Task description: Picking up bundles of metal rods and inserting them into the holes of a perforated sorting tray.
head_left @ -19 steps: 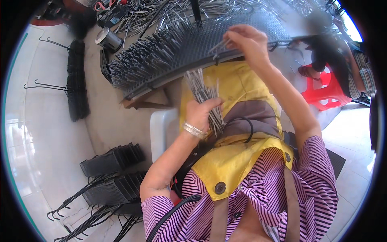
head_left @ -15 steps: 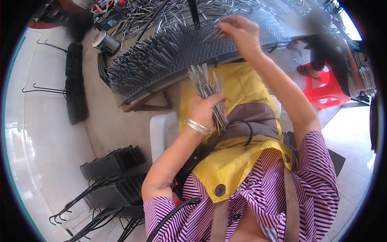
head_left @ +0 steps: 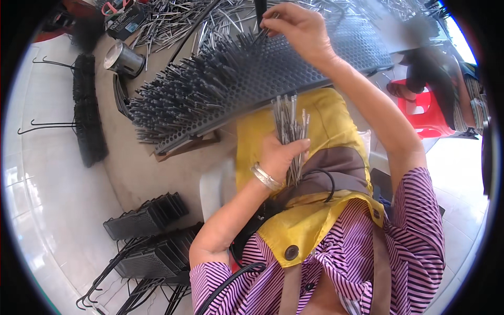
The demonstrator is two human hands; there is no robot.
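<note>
My left hand (head_left: 277, 156) is closed around a bundle of thin grey metal rods (head_left: 287, 122), held upright over the yellow apron (head_left: 328, 118) on my lap. Ahead lies a dark perforated tray (head_left: 315, 59). Many thin rods (head_left: 184, 86) stand packed in the holes of its left part, while bare holes show toward the right. My right hand (head_left: 304, 35) reaches over the tray's far side, thumb and fingers pinched on a thin metal rod beside the last standing ones. The rod's lower end is hard to make out.
Loose rods (head_left: 173, 23) are heaped beyond the tray, near a metal can (head_left: 124, 59) and a dark box (head_left: 126, 22). Black mesh racks with hooks (head_left: 147, 218) stand at lower left. A person sits on a red stool (head_left: 428, 113) at right. A dark post rises behind the tray.
My right hand has moved left and farther away, to the edge of the standing rods. The left hand and its bundle have shifted slightly right and down in view.
</note>
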